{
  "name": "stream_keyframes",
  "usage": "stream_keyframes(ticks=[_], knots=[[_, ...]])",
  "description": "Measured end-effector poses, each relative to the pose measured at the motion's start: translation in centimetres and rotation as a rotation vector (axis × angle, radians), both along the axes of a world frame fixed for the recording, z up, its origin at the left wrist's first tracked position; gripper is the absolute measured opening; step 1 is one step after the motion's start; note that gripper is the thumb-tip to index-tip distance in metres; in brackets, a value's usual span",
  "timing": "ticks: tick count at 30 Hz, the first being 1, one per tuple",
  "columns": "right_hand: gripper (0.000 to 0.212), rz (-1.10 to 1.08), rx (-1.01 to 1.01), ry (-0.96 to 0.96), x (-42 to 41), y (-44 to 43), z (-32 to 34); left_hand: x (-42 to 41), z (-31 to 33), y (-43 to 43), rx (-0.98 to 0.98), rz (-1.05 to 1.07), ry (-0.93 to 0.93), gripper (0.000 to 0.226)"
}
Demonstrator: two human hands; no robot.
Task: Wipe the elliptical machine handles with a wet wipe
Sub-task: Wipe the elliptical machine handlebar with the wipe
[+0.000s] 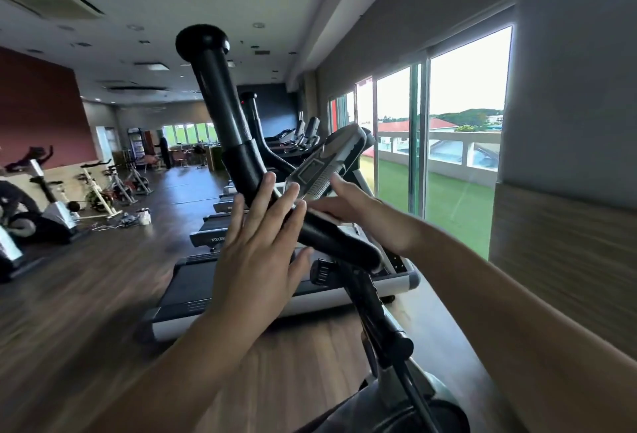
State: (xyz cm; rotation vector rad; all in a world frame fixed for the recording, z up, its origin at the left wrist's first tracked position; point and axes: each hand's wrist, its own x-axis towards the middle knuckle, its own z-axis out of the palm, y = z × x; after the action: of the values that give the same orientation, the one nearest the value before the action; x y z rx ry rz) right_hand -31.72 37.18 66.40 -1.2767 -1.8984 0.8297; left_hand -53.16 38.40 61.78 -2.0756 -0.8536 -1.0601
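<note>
Black elliptical handle (238, 143) slants up mid-frame, between both hands. Left hand (256, 243) open, straight fingers laid across its grip. Right hand (348, 208) just behind the handle, fingers extended, open.

My L hand (255, 243) & R hand (358, 215) are bare, as are L forearm (162, 360) & R forearm (499, 298) right to the frame edge. Wide lens makes both arms look long & stretched. Knuckles & tendon lines show on back of L hand. Nails too blurred to tell. Dark grey fabric (362, 405) low btwn the arms; can't tell if it's my clothing.
</note>
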Motion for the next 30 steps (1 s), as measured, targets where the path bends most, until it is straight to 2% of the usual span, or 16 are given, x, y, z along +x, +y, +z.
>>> stream_keyframes(ticks=[5, 7, 10, 12, 13, 15, 19, 22, 24, 27, 30], knots=[[0.098, 0.032, -0.118, -0.044, 3.2, 2.0, -1.6, 0.9, 0.6, -0.8, -0.037, 0.047, 0.031, 0.056], [0.096, -0.042, -0.146, -0.095, 4.0, 2.8, -2.2, 1.5, 0.7, -0.9, -0.058, 0.057, 0.056, 0.058], [0.091, 0.152, -0.022, -0.058, 6.5, 4.9, -5.7, 2.1, 0.6, -0.9, -0.073, 0.056, 0.058, 0.054], [0.07, 0.093, 0.028, 0.067, 6.8, 3.1, -7.7, 2.2, 0.6, -0.9, -0.082, 0.058, 0.057, 0.052], [0.057, 0.034, -0.008, 0.144, 5.9, 1.2, -7.6, 2.2, 0.6, -0.9, -0.085, 0.059, 0.059, 0.052], [0.045, -0.168, 0.019, 0.282, 5.2, -1.3, -7.5, 2.4, 0.4, -0.9, -0.095, 0.057, 0.072, 0.052], [0.064, -0.239, 0.213, 0.23, 3.9, -1.7, -10.1, 2.9, 0.1, -1.0, -0.111, 0.049, 0.069, 0.051], [0.077, -0.31, 0.284, 0.212, 3.2, -1.8, -12.6, 3.0, 0.0, -1.1, -0.104, 0.051, 0.062, 0.048], [0.075, -0.342, 0.367, 0.207, 2.0, -2.6, -13.8, 3.0, -0.2, -1.0, -0.086, 0.039, 0.058, 0.047], [0.067, -0.37, 0.537, 0.093, 0.6, -2.2, -15.6, 3.2, -0.3, -0.9, -0.078, 0.033, 0.048, 0.048], [0.065, -0.509, 0.415, 0.255, 0.2, -1.5, -16.2, 3.3, -0.3, -1.0, -0.069, 0.037, 0.049, 0.048]])
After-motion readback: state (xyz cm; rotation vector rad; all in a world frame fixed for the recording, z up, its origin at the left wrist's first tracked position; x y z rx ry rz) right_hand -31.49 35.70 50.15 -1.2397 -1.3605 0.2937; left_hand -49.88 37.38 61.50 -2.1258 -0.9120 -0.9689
